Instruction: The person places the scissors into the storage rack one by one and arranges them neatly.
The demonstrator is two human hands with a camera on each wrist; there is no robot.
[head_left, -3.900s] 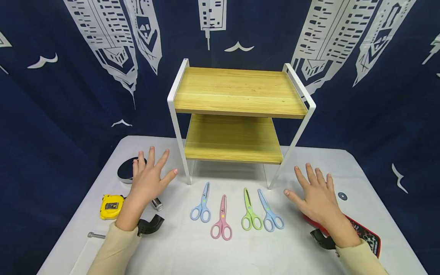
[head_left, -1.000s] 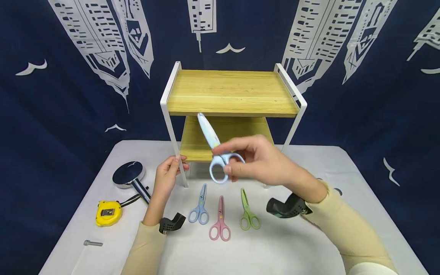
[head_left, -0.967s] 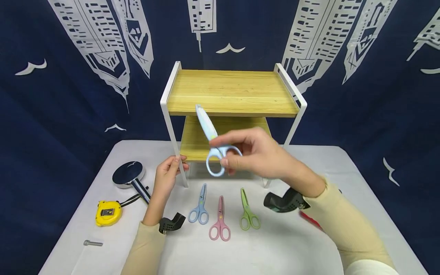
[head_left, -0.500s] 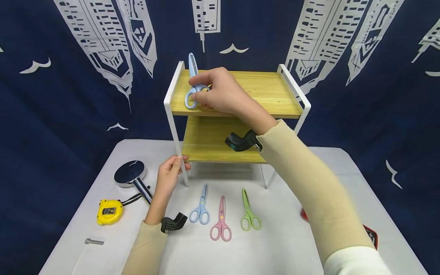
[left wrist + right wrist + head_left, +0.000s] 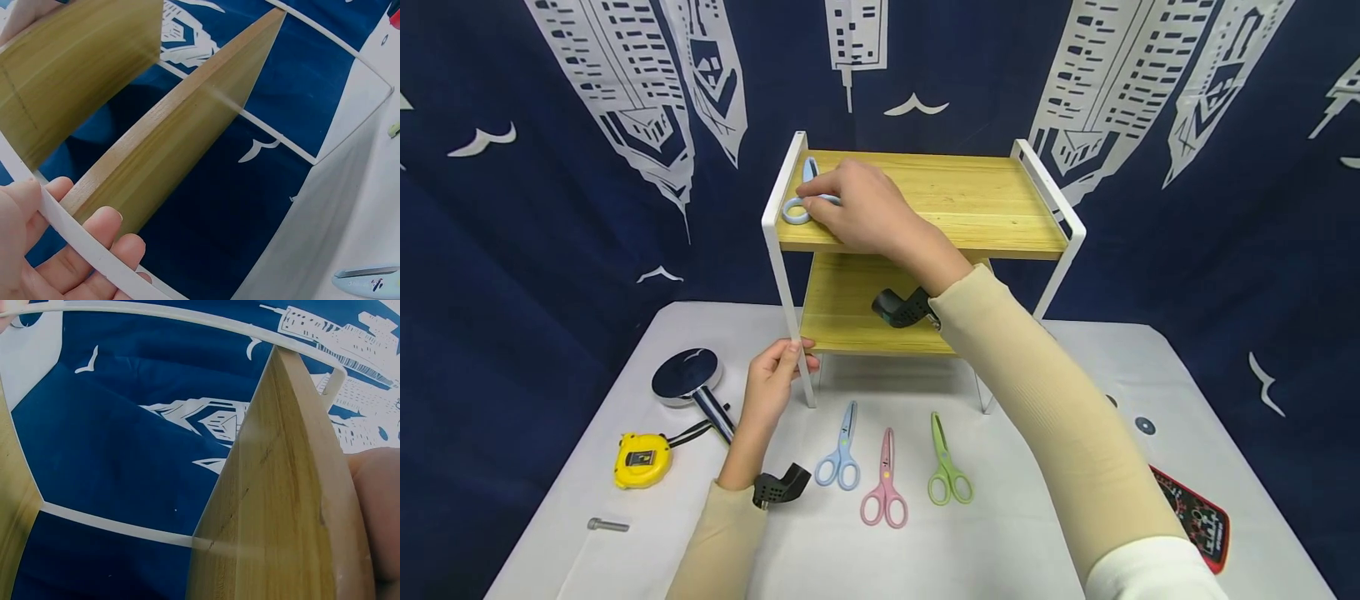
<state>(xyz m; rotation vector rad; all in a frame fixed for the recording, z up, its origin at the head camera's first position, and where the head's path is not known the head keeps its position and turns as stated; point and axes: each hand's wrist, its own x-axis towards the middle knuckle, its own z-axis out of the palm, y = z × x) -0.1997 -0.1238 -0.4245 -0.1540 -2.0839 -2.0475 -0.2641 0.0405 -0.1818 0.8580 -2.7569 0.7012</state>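
At the left end of the upper wooden shelf (image 5: 955,196), my right hand (image 5: 868,208) pinches light blue scissors (image 5: 809,169) by the handles. They lie low against the board, blades pointing back. The right wrist view shows only the edge of that hand (image 5: 378,506) beside the shelf board; the scissors are out of sight there. My left hand (image 5: 767,387) grips the rack's white left leg (image 5: 784,279) beside the lower shelf (image 5: 880,312). In the left wrist view, its fingers (image 5: 103,225) curl around the white bar (image 5: 81,240).
In front of the rack lie blue scissors (image 5: 844,450), pink scissors (image 5: 886,475) and green scissors (image 5: 943,458). Leftward are a shower head (image 5: 685,375), yellow tape measure (image 5: 643,460) and bolt (image 5: 607,525). At right are a grey washer (image 5: 1145,426) and a red-edged black item (image 5: 1198,517).
From open hands over the table, my right hand took the rightmost blue scissors, raised them, then lowered them onto the upper shelf's left end. My left hand took hold of the rack's leg.
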